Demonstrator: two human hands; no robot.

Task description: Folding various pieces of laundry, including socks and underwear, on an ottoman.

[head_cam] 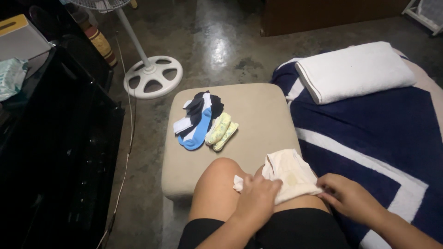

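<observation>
Floor (221, 46): bare grey concrete, glossy patch | beige ottoman (258, 115): pile of socks (203, 120) on its left part | bed (369, 129): navy blanket with white stripes, folded white towel (355, 69) on top | white fan base (152, 76) on floor | cream cloth (290, 175) on the lap | left hand (256, 198) pressed flat on cloth | right hand (346, 196) pinching its edge

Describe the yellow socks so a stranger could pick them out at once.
Start at the beige ottoman in the middle of the floor. On its left half lies a cluster of socks; the yellow socks are the small pair at the right edge, beside the blue sock. They alone are pale yellow; the others are blue, black or white.
</observation>
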